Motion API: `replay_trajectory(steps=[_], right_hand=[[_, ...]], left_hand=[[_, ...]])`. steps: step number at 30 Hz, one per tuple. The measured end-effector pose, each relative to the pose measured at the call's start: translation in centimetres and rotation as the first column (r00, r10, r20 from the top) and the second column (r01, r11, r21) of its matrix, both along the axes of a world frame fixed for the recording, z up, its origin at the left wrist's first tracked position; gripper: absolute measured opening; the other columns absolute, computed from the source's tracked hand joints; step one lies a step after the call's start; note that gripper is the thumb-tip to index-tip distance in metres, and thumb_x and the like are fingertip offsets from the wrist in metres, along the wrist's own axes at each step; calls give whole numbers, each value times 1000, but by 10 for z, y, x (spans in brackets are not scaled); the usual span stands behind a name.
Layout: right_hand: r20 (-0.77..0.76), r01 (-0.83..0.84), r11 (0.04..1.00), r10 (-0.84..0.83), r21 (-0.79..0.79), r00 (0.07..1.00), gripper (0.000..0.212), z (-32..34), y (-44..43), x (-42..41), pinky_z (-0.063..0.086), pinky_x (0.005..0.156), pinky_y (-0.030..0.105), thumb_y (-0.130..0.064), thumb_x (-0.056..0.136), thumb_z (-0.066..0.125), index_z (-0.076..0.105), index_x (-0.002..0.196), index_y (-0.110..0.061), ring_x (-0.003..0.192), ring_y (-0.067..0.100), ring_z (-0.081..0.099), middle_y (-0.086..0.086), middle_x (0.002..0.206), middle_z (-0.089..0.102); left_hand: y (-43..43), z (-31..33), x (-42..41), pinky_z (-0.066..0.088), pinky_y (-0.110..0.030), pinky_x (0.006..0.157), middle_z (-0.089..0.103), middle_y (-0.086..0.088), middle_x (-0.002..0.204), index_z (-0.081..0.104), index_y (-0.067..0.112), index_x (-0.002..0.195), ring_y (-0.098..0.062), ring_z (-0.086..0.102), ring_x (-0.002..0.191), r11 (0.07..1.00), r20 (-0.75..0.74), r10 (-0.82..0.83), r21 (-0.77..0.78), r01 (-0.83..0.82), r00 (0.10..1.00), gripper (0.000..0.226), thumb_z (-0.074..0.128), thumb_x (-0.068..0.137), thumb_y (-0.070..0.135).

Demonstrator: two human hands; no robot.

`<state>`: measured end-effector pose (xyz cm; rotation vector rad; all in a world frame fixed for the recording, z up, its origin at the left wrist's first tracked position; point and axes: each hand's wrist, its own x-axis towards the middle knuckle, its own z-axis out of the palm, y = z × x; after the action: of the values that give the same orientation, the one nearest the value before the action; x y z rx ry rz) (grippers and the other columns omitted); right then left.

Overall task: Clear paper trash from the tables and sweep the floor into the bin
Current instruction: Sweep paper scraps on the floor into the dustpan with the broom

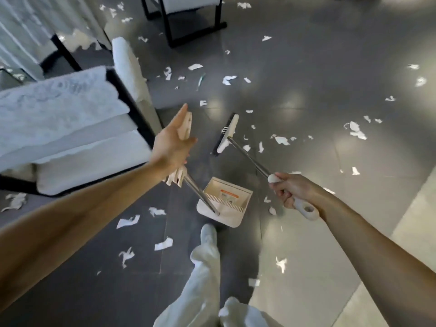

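A cream long-handled dustpan [232, 210] stands on the dark floor just ahead of my foot. Its metal pole rises to a cream grip [186, 125]. My left hand [171, 147] lies against that grip with fingers straight and thumb spread. My right hand [291, 190] grips the cream handle of a broom. The broom's metal pole runs up and left to the broom head [227, 134], which sits on the floor beyond the dustpan. Torn white paper scraps [282, 139] lie scattered over the floor on all sides.
A white cushioned chair with a black frame [132, 97] stands close on the left. A second black-framed chair [188, 17] is at the top. Pale floor tiles [412, 232] begin at the right. My white-trousered legs and shoe [208, 234] are below the dustpan.
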<state>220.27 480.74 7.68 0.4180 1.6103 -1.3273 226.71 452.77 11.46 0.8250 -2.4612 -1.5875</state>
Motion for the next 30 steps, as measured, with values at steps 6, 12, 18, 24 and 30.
replay_trajectory(steps=[6,12,18,24,30], right_hand=[[-54,72,996,-75,-57,996,33,3,-37,-168,27,31,12,1,95,51,47,121,-19,35,3,34,1,60,40],[-56,154,977,-163,-146,985,41,17,-51,-336,28,31,13,0,94,53,44,129,-20,38,3,35,2,63,40],[-93,157,983,-166,-97,982,65,3,-45,-530,31,33,15,1,93,55,30,149,-22,40,4,35,4,64,41],[-73,150,984,-157,-99,985,68,7,-45,-734,30,33,15,3,93,54,27,149,-24,38,4,36,4,64,41],[-70,122,984,-131,-131,989,54,10,-80,-938,29,33,14,2,93,54,38,136,-27,38,4,35,3,70,38]], left_hand=[[-38,7,-194,44,-19,39,60,1,128,22,51,145,-2,49,37,993,-14,-89,-72,88,996,75,53,90,10],[-54,24,-400,42,-16,37,63,-4,124,29,52,143,-2,48,35,983,-8,-119,-141,117,993,76,51,85,9],[-67,15,-612,46,-18,47,57,13,126,27,60,138,-2,53,48,982,-5,-79,-176,76,997,83,58,80,9],[-94,27,-813,45,-17,76,51,10,137,26,49,144,-12,60,103,965,-43,6,-262,-17,999,84,60,79,9],[-134,22,-1002,54,-26,64,54,3,136,29,49,143,-23,66,94,962,-116,123,-231,-148,986,80,58,82,7]])
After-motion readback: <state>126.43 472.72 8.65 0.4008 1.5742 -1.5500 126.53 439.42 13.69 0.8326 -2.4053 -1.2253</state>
